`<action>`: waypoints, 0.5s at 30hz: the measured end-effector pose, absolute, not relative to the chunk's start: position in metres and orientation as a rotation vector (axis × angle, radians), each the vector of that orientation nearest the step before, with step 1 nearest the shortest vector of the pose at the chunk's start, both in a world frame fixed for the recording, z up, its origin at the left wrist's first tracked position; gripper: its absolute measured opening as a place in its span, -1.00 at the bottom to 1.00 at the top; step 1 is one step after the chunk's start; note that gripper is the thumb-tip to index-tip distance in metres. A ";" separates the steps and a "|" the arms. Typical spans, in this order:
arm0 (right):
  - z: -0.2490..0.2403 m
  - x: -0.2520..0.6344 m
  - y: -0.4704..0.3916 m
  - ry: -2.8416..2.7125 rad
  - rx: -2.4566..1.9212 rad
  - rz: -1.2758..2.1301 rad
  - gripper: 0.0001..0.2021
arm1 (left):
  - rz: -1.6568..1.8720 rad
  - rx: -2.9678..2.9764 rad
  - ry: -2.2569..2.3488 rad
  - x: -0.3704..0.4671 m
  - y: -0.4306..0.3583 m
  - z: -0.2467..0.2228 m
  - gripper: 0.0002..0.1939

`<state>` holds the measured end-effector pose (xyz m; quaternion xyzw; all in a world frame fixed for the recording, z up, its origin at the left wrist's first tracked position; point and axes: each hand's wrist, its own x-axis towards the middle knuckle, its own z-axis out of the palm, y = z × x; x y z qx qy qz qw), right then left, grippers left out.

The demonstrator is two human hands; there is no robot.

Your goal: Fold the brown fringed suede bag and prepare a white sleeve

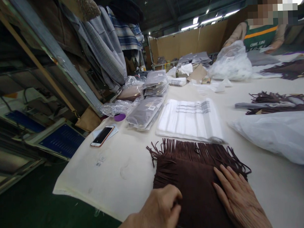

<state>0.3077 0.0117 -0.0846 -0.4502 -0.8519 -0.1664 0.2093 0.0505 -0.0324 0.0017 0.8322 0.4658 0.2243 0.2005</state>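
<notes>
A dark brown fringed piece of suede-like material (pixel 194 192) lies flat in front of me, its long fringe pointing to the far side and the left. My right hand (pixel 238 195) rests on its right part, palm down with fingers stretched out. Over its left edge is my left hand (pixel 161 206), fingers curled inward; whatever they may grip is hidden. Just beyond the fringe lies a stack of white plastic bags (pixel 190 121) with printed lines.
Packed grey bags (pixel 145 111) are piled behind, left of the white stack. A phone (pixel 102 136) lies near the table's (pixel 107 182) left edge. White plastic (pixel 279 132) and more fringed pieces (pixel 276 101) are at right. A co-worker (pixel 261 37) stands across. Garments (pixel 102 46) hang at left.
</notes>
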 end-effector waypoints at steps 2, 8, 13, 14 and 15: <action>-0.086 0.307 0.013 -2.339 -1.242 -0.470 -0.61 | 0.819 2.616 1.057 0.052 -0.029 0.004 -0.76; -0.084 0.306 0.020 -2.287 -1.188 -0.602 -0.60 | 1.128 2.704 1.201 0.031 -0.013 0.018 -0.70; -0.073 0.305 0.021 -2.358 -1.100 -0.622 -0.64 | 0.968 2.939 0.909 0.060 -0.008 -0.009 -0.80; -0.071 0.305 0.021 -2.361 -1.100 -0.623 -0.64 | 0.971 2.991 0.899 0.070 -0.010 -0.014 -0.76; -0.070 0.305 0.021 -2.379 -1.083 -0.619 -0.64 | 0.974 3.023 0.884 0.078 -0.012 -0.019 -0.73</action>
